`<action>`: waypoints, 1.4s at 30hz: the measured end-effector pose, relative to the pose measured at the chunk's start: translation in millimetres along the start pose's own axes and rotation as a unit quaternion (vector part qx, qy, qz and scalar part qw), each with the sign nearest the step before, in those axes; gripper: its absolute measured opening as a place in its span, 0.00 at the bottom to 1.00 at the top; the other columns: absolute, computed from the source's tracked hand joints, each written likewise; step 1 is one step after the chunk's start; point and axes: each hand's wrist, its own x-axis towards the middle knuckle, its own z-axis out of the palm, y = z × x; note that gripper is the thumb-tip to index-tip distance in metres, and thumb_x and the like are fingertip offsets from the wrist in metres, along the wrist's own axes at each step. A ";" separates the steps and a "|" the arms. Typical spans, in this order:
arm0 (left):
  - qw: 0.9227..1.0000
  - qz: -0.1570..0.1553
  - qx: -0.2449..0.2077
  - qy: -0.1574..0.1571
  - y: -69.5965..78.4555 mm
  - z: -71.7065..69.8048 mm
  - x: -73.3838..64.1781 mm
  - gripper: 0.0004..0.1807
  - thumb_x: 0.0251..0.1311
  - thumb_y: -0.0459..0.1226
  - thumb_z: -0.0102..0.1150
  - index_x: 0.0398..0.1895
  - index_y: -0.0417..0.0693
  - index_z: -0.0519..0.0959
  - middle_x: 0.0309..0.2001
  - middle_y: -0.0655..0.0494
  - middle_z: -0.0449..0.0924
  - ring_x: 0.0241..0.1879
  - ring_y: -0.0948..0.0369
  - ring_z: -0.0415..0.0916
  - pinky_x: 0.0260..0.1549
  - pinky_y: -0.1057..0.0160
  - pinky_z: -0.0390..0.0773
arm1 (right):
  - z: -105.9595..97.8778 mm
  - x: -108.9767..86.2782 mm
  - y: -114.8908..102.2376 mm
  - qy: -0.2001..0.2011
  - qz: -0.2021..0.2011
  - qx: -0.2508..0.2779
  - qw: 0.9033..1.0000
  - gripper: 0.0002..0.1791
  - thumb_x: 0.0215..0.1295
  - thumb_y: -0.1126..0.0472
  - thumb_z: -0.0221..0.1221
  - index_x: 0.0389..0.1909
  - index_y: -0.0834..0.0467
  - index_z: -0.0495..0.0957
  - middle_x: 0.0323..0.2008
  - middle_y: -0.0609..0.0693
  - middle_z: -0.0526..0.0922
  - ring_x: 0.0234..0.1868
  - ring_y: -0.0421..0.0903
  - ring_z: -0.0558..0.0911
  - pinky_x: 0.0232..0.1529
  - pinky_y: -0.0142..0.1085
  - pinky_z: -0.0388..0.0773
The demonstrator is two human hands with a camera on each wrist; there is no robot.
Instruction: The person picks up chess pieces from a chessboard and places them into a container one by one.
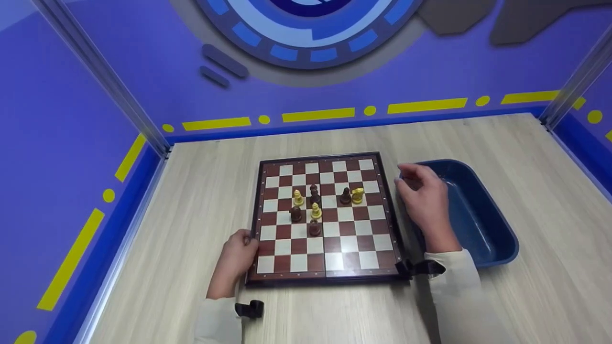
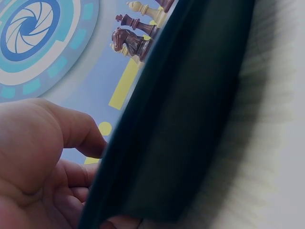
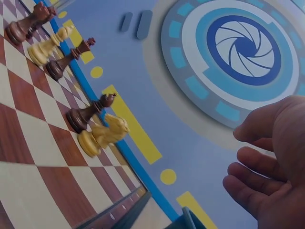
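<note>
A chessboard (image 1: 349, 243) lies flat on the table with several dark and cream pieces standing around its middle. Toward its right side, a cream knight (image 1: 357, 195) stands beside a dark bishop (image 3: 88, 113). A dark king (image 1: 314, 193), a dark knight (image 2: 128, 42) and a cream bishop (image 3: 50, 45) are among the group further left. My left hand (image 1: 239, 251) holds the board's left edge, thumb and fingers at the rim. My right hand (image 1: 425, 203), fingers loosely bent and holding nothing, hovers between the board and the blue bin (image 1: 492, 234), over the bin's left rim.
The bin stands on the table (image 1: 201, 191) just right of the board. Blue-purple panels (image 1: 143, 95) with yellow marks wall in the back and both sides. Black wrist straps (image 1: 251, 309) sit on both sleeves, the right one near the board's front right corner.
</note>
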 end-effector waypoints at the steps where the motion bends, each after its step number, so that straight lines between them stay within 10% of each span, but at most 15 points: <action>1: 1.000 0.001 0.001 0.001 -0.2 0.0 -0.1 0.16 0.64 0.35 0.45 0.48 0.34 0.75 0.24 0.55 0.73 0.20 0.62 0.70 0.19 0.65 0.69 | 1.5 -0.6 -0.7 -0.003 -0.001 0.005 1.000 0.15 0.59 0.66 0.63 0.49 0.60 0.82 0.45 0.56 0.83 0.46 0.53 0.84 0.50 0.38 0.79; 42: 1.000 0.000 0.009 0.002 1.1 -1.5 -0.3 0.16 0.63 0.35 0.45 0.49 0.35 0.75 0.22 0.56 0.72 0.19 0.62 0.69 0.18 0.66 0.69 | 56.3 -21.4 -3.4 -0.142 0.008 0.006 0.990 0.20 0.59 0.63 0.63 0.54 0.60 0.78 0.52 0.58 0.79 0.53 0.54 0.81 0.53 0.45 0.79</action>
